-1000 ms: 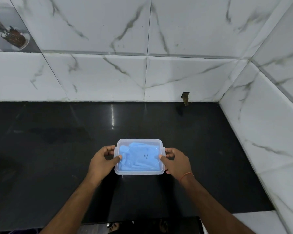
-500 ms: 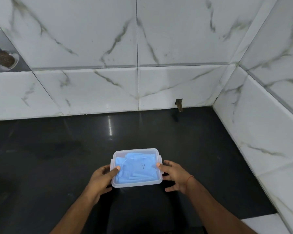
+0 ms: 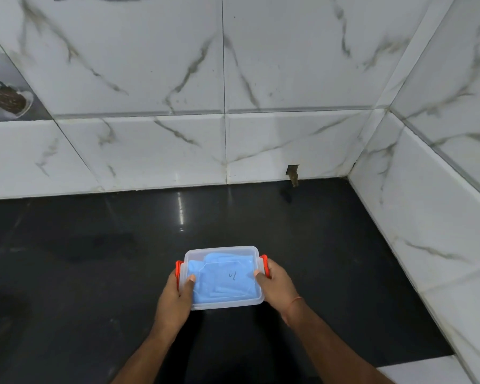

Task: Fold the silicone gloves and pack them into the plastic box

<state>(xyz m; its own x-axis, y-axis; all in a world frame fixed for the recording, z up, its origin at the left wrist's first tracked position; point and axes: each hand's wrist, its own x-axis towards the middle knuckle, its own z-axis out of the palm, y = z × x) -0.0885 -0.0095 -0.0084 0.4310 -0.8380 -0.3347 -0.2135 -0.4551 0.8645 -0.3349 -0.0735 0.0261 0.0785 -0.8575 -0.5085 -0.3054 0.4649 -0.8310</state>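
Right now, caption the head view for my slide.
Both hands, left hand and right hand, grip lidded plastic box of blue gloves.

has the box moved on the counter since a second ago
Cannot tell. The camera tilted, and the plastic box looks slightly farther from the wall notch, hinting toward the person. Red clips now show.

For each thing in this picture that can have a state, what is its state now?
plastic box: lid on, held at both short ends.
silicone gloves: folded, inside the box, blue.
red latches: one at each end; clipped or not, cannot tell.
left hand: gripping the box's left end.
right hand: gripping the right end.
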